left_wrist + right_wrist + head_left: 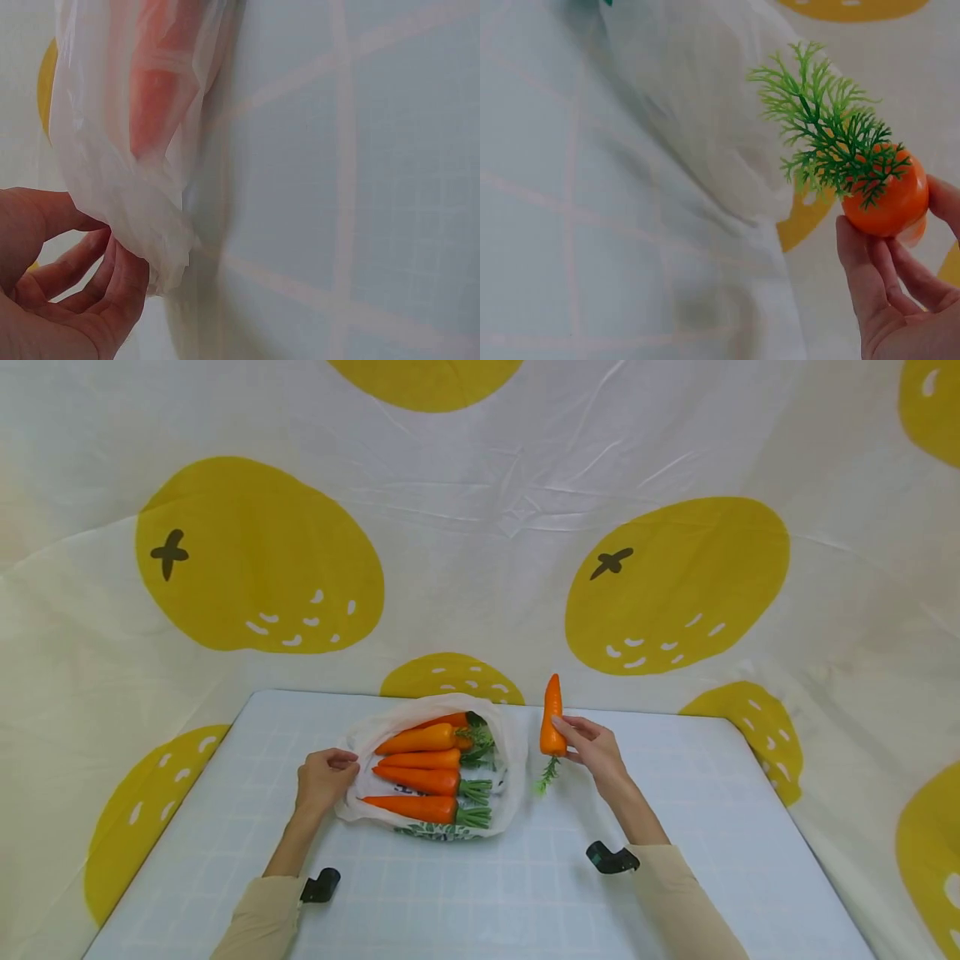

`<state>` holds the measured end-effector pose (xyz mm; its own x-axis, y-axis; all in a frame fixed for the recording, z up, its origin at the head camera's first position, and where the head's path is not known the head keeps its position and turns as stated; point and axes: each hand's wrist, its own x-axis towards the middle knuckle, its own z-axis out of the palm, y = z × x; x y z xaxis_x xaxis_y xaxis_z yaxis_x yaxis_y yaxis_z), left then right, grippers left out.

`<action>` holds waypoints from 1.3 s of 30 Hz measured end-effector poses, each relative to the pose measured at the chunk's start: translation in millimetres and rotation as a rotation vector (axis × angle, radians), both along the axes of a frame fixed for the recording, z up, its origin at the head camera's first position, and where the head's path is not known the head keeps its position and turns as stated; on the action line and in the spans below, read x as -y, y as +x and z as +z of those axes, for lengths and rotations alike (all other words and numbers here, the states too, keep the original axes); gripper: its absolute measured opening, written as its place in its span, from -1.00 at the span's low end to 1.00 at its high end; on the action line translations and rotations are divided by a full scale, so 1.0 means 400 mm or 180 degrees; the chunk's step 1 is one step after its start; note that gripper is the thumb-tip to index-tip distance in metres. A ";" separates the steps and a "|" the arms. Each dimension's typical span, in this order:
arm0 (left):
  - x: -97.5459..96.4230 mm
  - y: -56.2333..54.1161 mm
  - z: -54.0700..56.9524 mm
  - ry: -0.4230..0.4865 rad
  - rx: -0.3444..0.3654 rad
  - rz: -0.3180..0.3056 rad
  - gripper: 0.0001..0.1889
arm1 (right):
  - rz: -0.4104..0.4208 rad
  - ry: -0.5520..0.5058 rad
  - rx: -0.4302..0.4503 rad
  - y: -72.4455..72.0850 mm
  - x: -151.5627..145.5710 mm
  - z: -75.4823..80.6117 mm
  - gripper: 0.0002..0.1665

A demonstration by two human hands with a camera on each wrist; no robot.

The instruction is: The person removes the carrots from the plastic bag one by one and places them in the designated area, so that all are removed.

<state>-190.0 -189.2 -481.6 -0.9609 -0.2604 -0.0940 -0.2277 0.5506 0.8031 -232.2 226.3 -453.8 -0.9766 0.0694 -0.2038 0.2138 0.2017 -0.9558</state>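
Note:
A white plastic bag (512, 793) lies with its mouth spread, and several orange carrots (420, 810) with green tops rest inside, tips toward the left. My left hand (324, 781) pinches the bag's left edge between thumb and fingers; the left wrist view shows the thin plastic (142, 217) at the fingertips. To the right of the bag, my right hand (596, 750) holds one carrot (552, 718) raised, tip up and feathery green top hanging down. In the right wrist view that carrot's thick end (889, 199) sits between thumb and fingers.
The bag and hands are over a pale blue table (450, 902) with a light grid pattern. Behind and at the sides hangs a white cloth (465, 568) printed with large yellow fruit. Dark wrist cameras (611, 858) are worn at both cuffs.

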 end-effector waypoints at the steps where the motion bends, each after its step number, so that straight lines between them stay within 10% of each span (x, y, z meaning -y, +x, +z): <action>1: -0.001 0.001 0.000 0.0004 0.0002 0.0001 -0.74 | -0.0021 0.0012 0.0040 0.002 -0.005 -0.008 -0.20; 20: 0.001 -0.004 -0.011 -0.0017 -0.0092 0.0026 -0.76 | -0.0172 0.0223 0.0278 0.012 -0.028 -0.114 -0.17; 39: 0.001 -0.002 -0.017 0.0008 -0.0077 -0.0001 -0.75 | -0.0234 0.1106 0.0010 -0.005 0.006 -0.121 -0.35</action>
<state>-191.0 -189.8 -488.4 -0.9630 -0.2598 -0.0714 -0.2081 0.5486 0.8098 -234.1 224.0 -502.4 -0.9658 0.2052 -0.1587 0.2427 0.4987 -0.8321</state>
